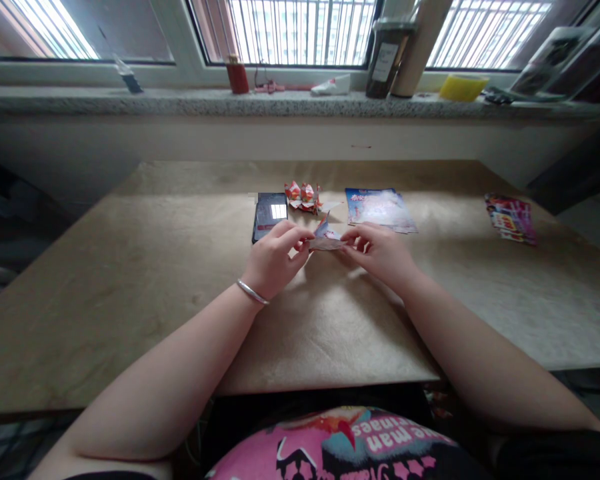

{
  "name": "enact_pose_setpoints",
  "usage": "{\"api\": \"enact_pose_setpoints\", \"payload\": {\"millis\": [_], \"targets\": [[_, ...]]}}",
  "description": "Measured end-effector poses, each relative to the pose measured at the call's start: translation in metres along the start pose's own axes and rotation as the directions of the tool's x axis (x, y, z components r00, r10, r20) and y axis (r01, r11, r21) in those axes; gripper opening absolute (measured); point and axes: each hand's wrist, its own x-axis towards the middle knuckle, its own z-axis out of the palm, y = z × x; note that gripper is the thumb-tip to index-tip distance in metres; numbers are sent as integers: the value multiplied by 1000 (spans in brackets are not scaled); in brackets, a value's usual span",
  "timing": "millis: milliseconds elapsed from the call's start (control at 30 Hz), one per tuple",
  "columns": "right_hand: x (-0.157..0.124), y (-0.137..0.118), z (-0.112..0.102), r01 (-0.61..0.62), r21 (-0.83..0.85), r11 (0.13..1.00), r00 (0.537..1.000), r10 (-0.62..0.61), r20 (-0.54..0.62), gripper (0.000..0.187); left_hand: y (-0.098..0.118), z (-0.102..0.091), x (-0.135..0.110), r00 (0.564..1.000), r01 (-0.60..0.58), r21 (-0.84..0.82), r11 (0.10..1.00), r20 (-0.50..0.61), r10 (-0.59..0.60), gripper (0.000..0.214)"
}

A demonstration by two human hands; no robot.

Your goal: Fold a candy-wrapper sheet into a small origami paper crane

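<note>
Between my two hands is a small piece of folded paper (326, 244), pale with bluish and reddish print, and one pointed flap stands up from it. My left hand (279, 257), with a silver bangle at the wrist, pinches the paper's left end. At the opposite end, the fingers of my right hand (377, 257) are closed on it. Just behind the paper sit red and white folded paper shapes (303, 195). A dark phone (270, 213) lies flat beyond my left hand, partly covered by it. Blue printed sheets (377, 208) lie beyond my right hand.
A fanned stack of colourful printed cards (511, 219) lies on the right of the wooden table (130, 293). Along the stone windowsill (180, 103) stand a red container (237, 75), a dark lidded jar (384, 60) and a yellow tape roll (463, 87).
</note>
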Motion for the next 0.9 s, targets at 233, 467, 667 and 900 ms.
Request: {"api": "enact_pose_setpoints", "payload": {"millis": [233, 467, 667, 900], "targets": [[1, 4, 2, 89, -30, 996, 996, -88, 14, 8, 1, -2, 0, 995, -2, -78, 997, 95, 10, 12], [1, 10, 0, 266, -69, 962, 958, -255, 128, 3, -3, -2, 2, 986, 118, -86, 989, 125, -107, 19], [2, 8, -5, 356, -133, 925, 914, -314, 258, 7, -8, 2, 2, 966, 216, -16, 976, 147, -212, 8], [1, 8, -7, 366, -137, 920, 879, -293, 377, 10, -10, 0, 4, 958, 185, 140, 973, 196, -210, 24]]}}
